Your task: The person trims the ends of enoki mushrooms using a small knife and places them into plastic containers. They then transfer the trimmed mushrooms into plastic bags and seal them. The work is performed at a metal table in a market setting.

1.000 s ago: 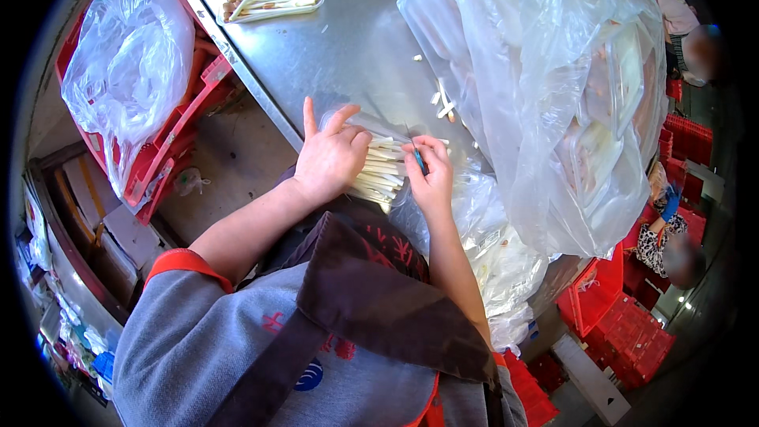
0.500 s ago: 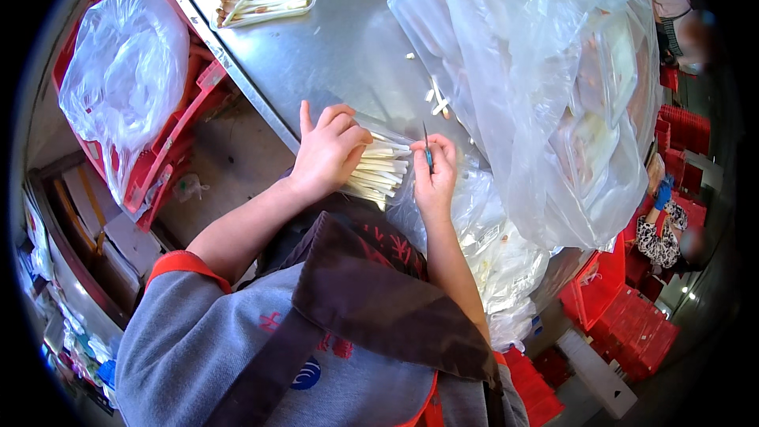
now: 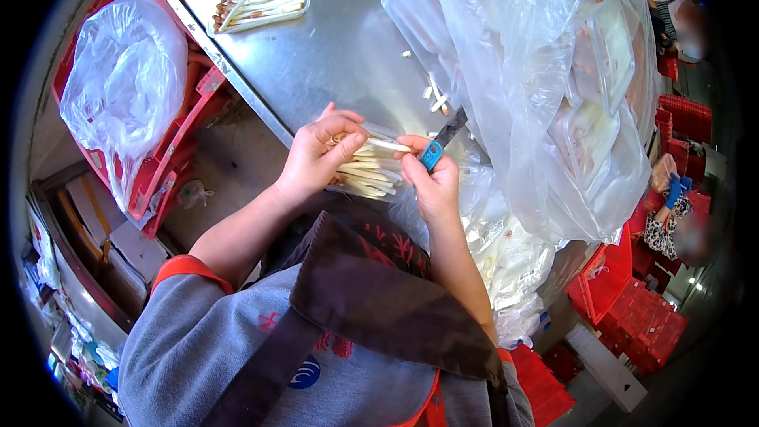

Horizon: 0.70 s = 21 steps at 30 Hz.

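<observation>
My left hand (image 3: 316, 156) is closed round one end of a long pale-stemmed mushroom (image 3: 387, 145), held level over a clear tray of similar stems (image 3: 365, 177) close to my body. In my right hand (image 3: 435, 188) is a small knife with a teal handle (image 3: 431, 156). Its dark blade (image 3: 451, 127) points away to the upper right. My right thumb and fingertips also touch the free end of the mushroom stem. Cut stem pieces (image 3: 436, 95) lie on the metal table beyond my right hand.
Brown-capped mushrooms (image 3: 267, 1) fill another clear tray at the far left. A big clear plastic bag (image 3: 522, 87) with packed trays covers the table's right side. Left of the table edge, a red crate (image 3: 194, 103) holds a plastic bag (image 3: 126, 63). Other people work at far right.
My left hand has lifted a mushroom above the tray. The knife has turned in my right hand, so its blade now points outward to the right.
</observation>
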### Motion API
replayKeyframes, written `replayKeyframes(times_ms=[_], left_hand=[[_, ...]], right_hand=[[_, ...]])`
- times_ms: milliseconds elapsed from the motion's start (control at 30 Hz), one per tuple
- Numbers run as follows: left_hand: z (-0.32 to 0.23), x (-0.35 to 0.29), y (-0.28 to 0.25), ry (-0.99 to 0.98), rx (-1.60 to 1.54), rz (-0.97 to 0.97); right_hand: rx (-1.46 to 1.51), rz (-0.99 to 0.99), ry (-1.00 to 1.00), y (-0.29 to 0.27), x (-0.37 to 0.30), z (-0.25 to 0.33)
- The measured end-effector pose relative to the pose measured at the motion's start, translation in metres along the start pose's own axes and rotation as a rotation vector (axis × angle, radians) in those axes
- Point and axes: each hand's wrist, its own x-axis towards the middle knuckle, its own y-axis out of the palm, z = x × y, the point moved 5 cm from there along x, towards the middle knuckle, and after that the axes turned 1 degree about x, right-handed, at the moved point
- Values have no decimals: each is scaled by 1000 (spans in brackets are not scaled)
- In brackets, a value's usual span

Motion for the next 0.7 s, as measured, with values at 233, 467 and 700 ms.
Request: replayKeyframes(times_ms=[233, 467, 700], left_hand=[[4, -7, -6, -70, -61, 4], [2, -10, -3, -402, -263, 166], [-13, -6, 6, 134, -104, 290]], right_hand=[[72, 87, 22, 11, -6, 12], [22, 97, -39, 15, -8, 17], [-186, 9, -107, 11, -11, 20]])
